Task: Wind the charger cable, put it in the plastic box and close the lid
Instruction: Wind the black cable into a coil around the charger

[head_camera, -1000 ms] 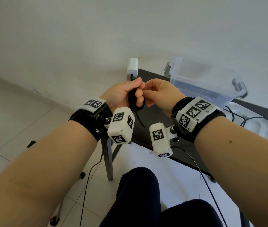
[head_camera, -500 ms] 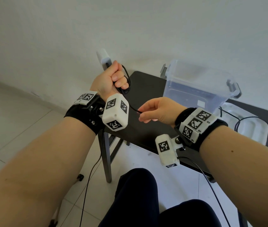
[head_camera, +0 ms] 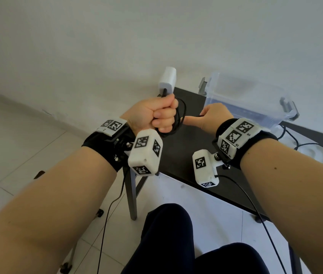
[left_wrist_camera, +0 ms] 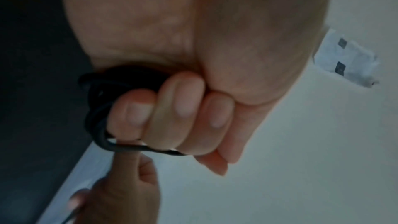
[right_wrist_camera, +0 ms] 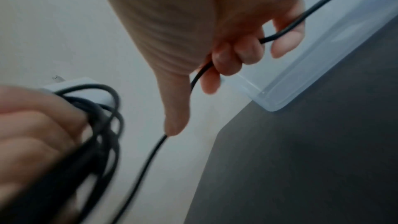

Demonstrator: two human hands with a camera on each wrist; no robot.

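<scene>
- Left hand (head_camera: 152,115) is closed in a fist around several black loops of the charger cable (head_camera: 180,117); the loops bulge out past the knuckles on the side toward the right hand.
- White charger plug (head_camera: 167,79) stands up out of the top of that fist, above the thumb side, with the cable entering its lower end.
- From the left wrist view, three curled fingertips (left_wrist_camera: 183,105) press into the palm, and the dark coil (left_wrist_camera: 101,108) wraps round beside them.
- Right hand (head_camera: 214,115) sits just beside the coil, over the black table (head_camera: 186,155), thumb stretched toward the left hand.
- In the right wrist view its fingers (right_wrist_camera: 241,54) are curled round a single strand of cable (right_wrist_camera: 280,35), which runs through the hand, passes the thumb tip and continues down toward the coil.
- Clear plastic box (head_camera: 241,99) stands open on the table just behind the right hand, grey latches at both ends.
- Its pale lid (head_camera: 314,155) lies flat on the table to the right of the box, partly hidden by the right wrist band.
- More black cable trails across that lid.
</scene>
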